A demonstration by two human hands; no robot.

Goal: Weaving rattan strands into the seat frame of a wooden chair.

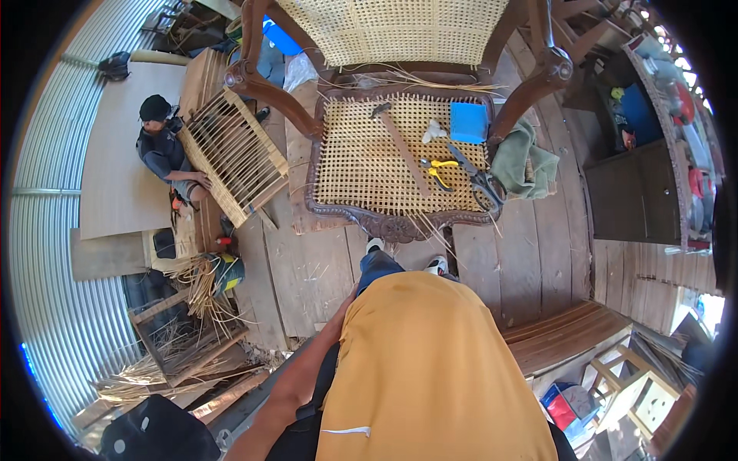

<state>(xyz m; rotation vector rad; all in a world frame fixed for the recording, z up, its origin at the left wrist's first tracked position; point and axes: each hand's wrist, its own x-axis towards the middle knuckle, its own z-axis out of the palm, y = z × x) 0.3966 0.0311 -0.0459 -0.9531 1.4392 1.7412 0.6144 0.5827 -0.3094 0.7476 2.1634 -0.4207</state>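
My left hand (347,303) rests by my left thigh, against the orange shirt (419,353); its fingers are hidden. My right hand does not show. In front of me stands a carved dark wooden armchair (403,224) with a woven cane seat (357,157) and cane back (400,31). On the seat lie a hammer (406,152), yellow-handled pliers (439,164), black scissors (483,183), a blue box (469,122) and a small white lump (433,131). Loose cane strands (419,79) lie along the seat's back edge. Neither hand touches these things.
At left, a person (163,150) sits holding a slatted wooden frame (234,157). A green cloth (523,163) hangs by the chair's right side. Bundled cane strips (204,288) stand at lower left, a dark cabinet (634,192) at right, and a wooden bench (569,338) at lower right.
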